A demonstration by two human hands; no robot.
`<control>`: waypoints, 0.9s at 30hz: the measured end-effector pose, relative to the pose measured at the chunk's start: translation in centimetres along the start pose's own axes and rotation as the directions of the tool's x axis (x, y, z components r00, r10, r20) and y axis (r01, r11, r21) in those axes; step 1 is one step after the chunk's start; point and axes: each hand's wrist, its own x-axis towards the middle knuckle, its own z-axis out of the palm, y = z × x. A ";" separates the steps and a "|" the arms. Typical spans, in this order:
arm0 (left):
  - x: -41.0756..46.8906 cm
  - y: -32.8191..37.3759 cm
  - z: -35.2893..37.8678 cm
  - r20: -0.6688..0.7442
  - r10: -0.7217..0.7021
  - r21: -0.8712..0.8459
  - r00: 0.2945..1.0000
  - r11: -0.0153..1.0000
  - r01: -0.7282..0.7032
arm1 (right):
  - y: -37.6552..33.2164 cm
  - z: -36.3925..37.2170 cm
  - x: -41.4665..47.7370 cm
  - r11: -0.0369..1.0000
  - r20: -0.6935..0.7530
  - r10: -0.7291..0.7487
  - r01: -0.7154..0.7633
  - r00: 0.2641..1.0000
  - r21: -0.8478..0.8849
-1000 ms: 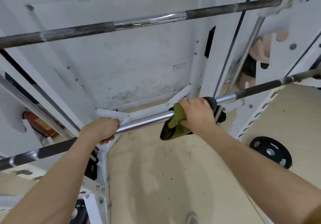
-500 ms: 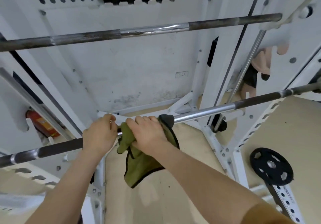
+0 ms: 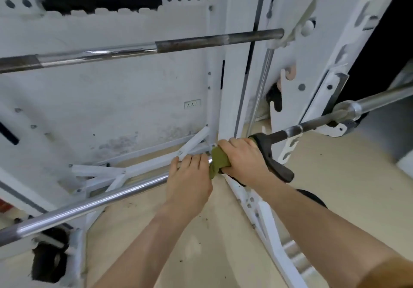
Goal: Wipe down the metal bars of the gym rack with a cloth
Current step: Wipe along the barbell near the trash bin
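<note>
While the green cloth (image 3: 220,161) is bunched around the lower bar (image 3: 93,205) under my right hand (image 3: 242,159), I judge myself in the middle of the wiping step, partway along that bar and working on its smooth chrome stretch. My right grip is closed over the cloth, fingers curled across the top of the bar, with a dark fold of the cloth (image 3: 273,161) hanging out beyond my palm on the right. My left hand (image 3: 190,178) sits just beside it, touching or nearly touching the cloth, fingers draped over the bar; that grip holds bare metal and steadies it.

Both forearms reach forward and upward from below, wrists roughly level, the two hands close together near the white upright (image 3: 234,75) of the rack.

Next, I reckon, the cloth wants sliding along the bar toward the dull knurled part (image 3: 279,134) on the right, with pressure kept all the way round. The upper bar (image 3: 134,49) shows rusty brown patches and has no hand on it, so it looks like work yet to do.
</note>
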 end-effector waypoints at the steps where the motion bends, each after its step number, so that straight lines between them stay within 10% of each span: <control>1: 1.4 1.5 0.4 0.036 -0.025 0.001 0.999 1.000 0.025 | 1.2 0.1 0.0 1.000 -0.006 -0.027 0.027 1.000 -0.005; 16: 16.5 22.2 4.2 0.015 0.159 -0.212 0.987 0.965 -0.152 | 26.3 -1.5 -1.6 0.991 0.020 0.104 -0.102 0.994 -0.088; 27: 23.0 25.0 3.7 0.277 0.103 -0.066 0.955 0.994 -0.088 | 27.6 0.7 -1.1 0.988 -0.192 0.130 -0.143 0.973 -0.053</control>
